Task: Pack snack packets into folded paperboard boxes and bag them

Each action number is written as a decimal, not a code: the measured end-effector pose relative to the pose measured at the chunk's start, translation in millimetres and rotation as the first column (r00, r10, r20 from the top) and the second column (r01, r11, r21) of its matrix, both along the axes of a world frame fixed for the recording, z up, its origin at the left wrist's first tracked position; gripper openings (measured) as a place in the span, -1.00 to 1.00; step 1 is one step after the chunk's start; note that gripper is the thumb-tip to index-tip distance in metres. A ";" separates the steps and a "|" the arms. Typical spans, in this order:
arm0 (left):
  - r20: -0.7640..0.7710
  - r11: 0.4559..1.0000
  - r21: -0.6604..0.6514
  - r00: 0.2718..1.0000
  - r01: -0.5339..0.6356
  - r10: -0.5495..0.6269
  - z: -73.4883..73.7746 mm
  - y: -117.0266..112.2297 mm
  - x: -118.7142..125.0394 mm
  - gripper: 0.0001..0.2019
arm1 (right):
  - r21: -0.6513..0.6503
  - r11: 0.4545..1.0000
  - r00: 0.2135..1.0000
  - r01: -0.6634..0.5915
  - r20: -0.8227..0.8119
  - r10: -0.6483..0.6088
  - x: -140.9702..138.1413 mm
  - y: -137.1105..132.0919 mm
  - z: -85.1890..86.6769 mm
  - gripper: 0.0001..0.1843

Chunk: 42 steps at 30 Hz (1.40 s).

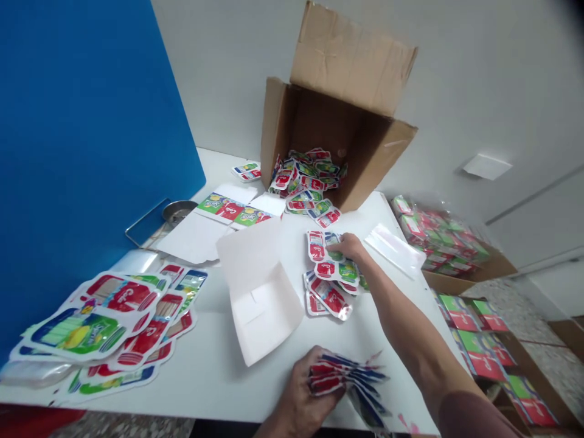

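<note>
My left hand, low at the table's front edge, is closed round a fanned bundle of flat packets, seen edge-on. My right hand reaches forward to a small pile of red and green packets in the middle of the table. Its fingers grip the edge of the top packet, printed in red and green like the others. Between the pile and the left side stands an open white carton, its lid raised and no packets visible inside.
A large cardboard box lies on its side at the back, loose packets spilling out. Printed flat cartons and a metal dish are left. Larger packets pile front left. Boxes of finished cartons stand right, beyond a clear sleeve.
</note>
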State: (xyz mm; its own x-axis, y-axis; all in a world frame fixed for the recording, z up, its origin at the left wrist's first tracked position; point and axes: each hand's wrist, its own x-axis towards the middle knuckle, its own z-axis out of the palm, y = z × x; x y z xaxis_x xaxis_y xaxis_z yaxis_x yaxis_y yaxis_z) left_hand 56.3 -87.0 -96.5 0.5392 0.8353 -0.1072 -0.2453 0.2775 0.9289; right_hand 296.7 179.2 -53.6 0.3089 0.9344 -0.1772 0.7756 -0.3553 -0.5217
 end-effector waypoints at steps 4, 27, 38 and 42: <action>0.010 1.000 0.019 1.000 0.007 -0.007 0.5 3.1 -0.3 -0.71 | 0.239 0.969 0.986 0.057 -0.166 -0.017 5.9 -16.8 -17.6 -0.58; -0.084 0.995 0.052 0.992 -0.087 0.091 22.8 4.7 8.9 -0.68 | 0.704 0.300 0.705 0.644 -0.698 0.124 54.9 -155.1 8.8 -0.65; -0.137 0.995 0.087 0.990 0.046 -0.034 24.4 2.0 4.3 -0.65 | 0.513 0.420 0.536 0.748 -0.841 0.074 102.9 -223.3 -8.9 -0.46; -0.155 0.996 0.075 0.987 0.047 -0.035 25.5 -0.5 4.5 -0.69 | 0.381 0.640 0.585 0.667 -0.800 -0.132 105.7 -225.2 -28.3 -0.40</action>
State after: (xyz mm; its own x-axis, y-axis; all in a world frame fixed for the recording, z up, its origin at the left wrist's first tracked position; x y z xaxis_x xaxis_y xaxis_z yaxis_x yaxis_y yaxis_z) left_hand 60.7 -87.4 -70.9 0.5557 0.8217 -0.1264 -0.0884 0.2096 0.9738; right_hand 402.5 -46.0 -82.0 0.7221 0.6913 0.0273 -0.0243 0.0647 -0.9976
